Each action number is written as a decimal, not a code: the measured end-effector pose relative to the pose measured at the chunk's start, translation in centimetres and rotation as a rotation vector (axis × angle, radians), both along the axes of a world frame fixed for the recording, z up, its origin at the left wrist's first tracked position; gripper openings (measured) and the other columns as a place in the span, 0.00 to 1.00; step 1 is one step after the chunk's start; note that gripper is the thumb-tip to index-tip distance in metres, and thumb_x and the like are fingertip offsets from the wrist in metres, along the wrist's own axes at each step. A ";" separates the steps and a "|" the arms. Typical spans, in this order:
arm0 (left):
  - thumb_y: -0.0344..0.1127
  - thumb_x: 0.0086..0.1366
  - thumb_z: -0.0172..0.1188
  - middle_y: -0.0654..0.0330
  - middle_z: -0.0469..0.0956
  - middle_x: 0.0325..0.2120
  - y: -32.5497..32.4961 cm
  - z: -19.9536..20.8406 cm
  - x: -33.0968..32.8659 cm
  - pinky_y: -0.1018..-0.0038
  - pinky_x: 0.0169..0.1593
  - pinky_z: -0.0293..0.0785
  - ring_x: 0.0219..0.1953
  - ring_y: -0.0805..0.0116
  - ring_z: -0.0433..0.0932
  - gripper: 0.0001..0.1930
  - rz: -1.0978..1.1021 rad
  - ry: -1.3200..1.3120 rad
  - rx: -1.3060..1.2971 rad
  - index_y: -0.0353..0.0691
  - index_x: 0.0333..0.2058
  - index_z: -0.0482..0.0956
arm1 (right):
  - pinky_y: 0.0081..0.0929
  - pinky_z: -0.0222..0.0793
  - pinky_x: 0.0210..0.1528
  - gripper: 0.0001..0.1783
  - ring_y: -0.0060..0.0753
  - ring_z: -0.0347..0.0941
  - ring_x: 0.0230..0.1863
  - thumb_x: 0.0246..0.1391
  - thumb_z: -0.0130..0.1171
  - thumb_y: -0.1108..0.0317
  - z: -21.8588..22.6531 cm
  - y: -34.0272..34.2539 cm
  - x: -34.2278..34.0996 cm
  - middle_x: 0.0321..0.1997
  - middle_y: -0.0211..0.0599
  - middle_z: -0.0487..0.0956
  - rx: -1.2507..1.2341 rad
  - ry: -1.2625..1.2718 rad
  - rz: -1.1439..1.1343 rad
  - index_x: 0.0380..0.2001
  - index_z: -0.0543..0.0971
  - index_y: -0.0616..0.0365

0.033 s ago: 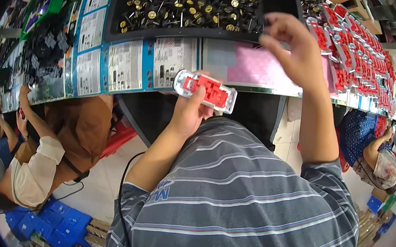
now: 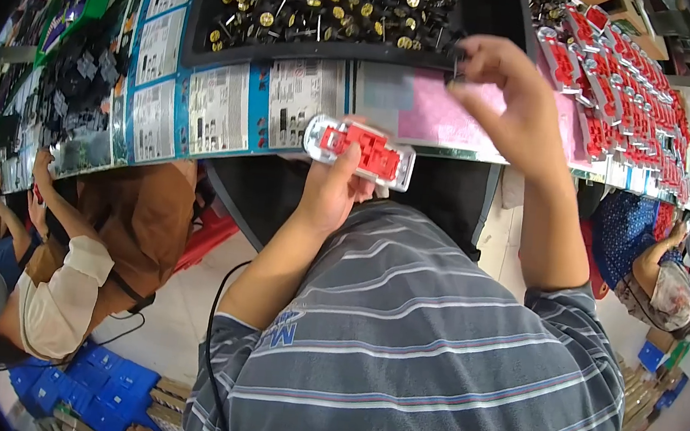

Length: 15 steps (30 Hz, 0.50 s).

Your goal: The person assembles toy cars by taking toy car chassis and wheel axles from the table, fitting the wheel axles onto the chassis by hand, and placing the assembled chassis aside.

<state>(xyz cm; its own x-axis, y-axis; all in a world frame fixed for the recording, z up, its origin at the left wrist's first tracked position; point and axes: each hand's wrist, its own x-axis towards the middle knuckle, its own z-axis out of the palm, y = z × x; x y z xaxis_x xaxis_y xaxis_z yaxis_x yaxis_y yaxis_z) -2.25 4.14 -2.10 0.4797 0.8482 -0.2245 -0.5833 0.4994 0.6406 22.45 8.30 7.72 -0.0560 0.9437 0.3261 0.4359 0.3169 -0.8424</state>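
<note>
Before one black tray (image 2: 296, 51), left fingers (image 2: 345, 166) hold one red-and-white part (image 2: 378, 161).

A single head-mounted fisheye camera looks steeply down past the wearer's gray striped shirt (image 2: 429, 370) and forward onto a workbench edge (image 2: 454, 154), taking in the left hand (image 2: 333, 187) and right hand (image 2: 515, 107) from close above, with co-workers (image 2: 58, 302) farther off toward the curved, darkened rim.

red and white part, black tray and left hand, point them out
Red and white part (image 2: 377, 160): head view, red middle
Black tray (image 2: 295, 51): head view, front rim
Left hand (image 2: 331, 188): head view, base of thumb
</note>
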 end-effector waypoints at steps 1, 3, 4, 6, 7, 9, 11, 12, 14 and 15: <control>0.48 0.73 0.54 0.52 0.76 0.50 0.2 -0.1 0.0 0.80 0.27 0.70 0.30 0.74 0.76 0.27 -0.003 -0.004 0.036 0.40 0.62 0.60 | 0.28 0.73 0.45 0.18 0.33 0.76 0.42 0.46 0.72 0.71 0.2 -1.7 -0.7 0.47 0.42 0.79 -0.023 -0.088 0.037 0.38 0.76 0.64; 0.49 0.72 0.54 0.51 0.74 0.54 0.7 -0.3 0.2 0.79 0.30 0.71 0.37 0.71 0.79 0.28 0.013 0.014 0.081 0.40 0.63 0.60 | 0.28 0.71 0.50 0.21 0.32 0.74 0.46 0.43 0.73 0.73 0.5 -4.3 -2.2 0.50 0.41 0.78 -0.112 -0.166 0.080 0.41 0.76 0.63; 0.50 0.72 0.54 0.51 0.74 0.54 0.9 0.0 0.3 0.79 0.30 0.71 0.38 0.71 0.79 0.29 0.015 0.044 0.109 0.40 0.63 0.60 | 0.28 0.71 0.47 0.22 0.33 0.74 0.44 0.43 0.72 0.73 0.1 -5.0 -2.8 0.50 0.42 0.78 -0.097 -0.149 0.093 0.43 0.76 0.63; 0.52 0.72 0.53 0.51 0.75 0.53 1.0 0.9 0.6 0.81 0.29 0.71 0.40 0.72 0.79 0.29 0.013 0.090 0.158 0.39 0.62 0.60 | 0.30 0.71 0.49 0.25 0.36 0.75 0.45 0.42 0.74 0.72 -0.5 -5.9 -3.6 0.50 0.43 0.78 -0.142 -0.127 0.077 0.45 0.77 0.64; 0.52 0.72 0.53 0.51 0.75 0.53 1.1 0.9 0.7 0.81 0.29 0.71 0.40 0.72 0.79 0.29 0.007 0.090 0.155 0.39 0.62 0.60 | 0.31 0.72 0.50 0.26 0.37 0.75 0.46 0.41 0.74 0.71 -0.7 -6.0 -4.0 0.50 0.43 0.79 -0.141 -0.108 0.058 0.45 0.77 0.64; 0.47 0.72 0.56 0.54 0.76 0.50 1.1 0.8 0.8 0.83 0.27 0.70 0.29 0.78 0.75 0.28 -0.003 0.040 0.182 0.40 0.61 0.59 | 0.34 0.72 0.53 0.27 0.41 0.76 0.48 0.40 0.75 0.71 -1.1 -6.0 -4.2 0.49 0.44 0.79 -0.128 -0.143 0.051 0.45 0.77 0.64; 0.47 0.71 0.56 0.54 0.76 0.50 0.7 1.2 1.1 0.83 0.28 0.70 0.29 0.77 0.75 0.28 0.020 0.067 0.186 0.40 0.62 0.58 | 0.36 0.72 0.54 0.27 0.45 0.76 0.50 0.39 0.75 0.72 -1.6 -6.1 -4.4 0.49 0.45 0.78 -0.070 -0.203 0.108 0.45 0.77 0.64; 0.47 0.71 0.57 0.54 0.76 0.50 0.5 1.4 1.2 0.84 0.28 0.71 0.30 0.77 0.76 0.28 0.045 0.093 0.189 0.40 0.62 0.58 | 0.36 0.72 0.54 0.27 0.45 0.76 0.50 0.39 0.75 0.72 -1.7 -6.1 -4.6 0.49 0.45 0.78 -0.069 -0.200 0.109 0.45 0.77 0.64; 0.47 0.71 0.57 0.54 0.76 0.49 0.3 0.9 1.0 0.84 0.28 0.71 0.29 0.77 0.76 0.29 0.068 0.122 0.218 0.40 0.62 0.58 | 0.37 0.71 0.55 0.28 0.49 0.75 0.52 0.38 0.75 0.72 -1.8 -6.1 -4.8 0.49 0.46 0.78 -0.107 -0.227 0.099 0.45 0.77 0.64; 0.47 0.71 0.58 0.54 0.76 0.49 0.1 0.9 0.8 0.84 0.28 0.71 0.29 0.77 0.76 0.29 0.050 0.103 0.209 0.40 0.62 0.58 | 0.37 0.71 0.55 0.28 0.49 0.75 0.52 0.38 0.75 0.72 -1.8 -6.1 -4.9 0.49 0.46 0.78 -0.106 -0.226 0.104 0.45 0.77 0.64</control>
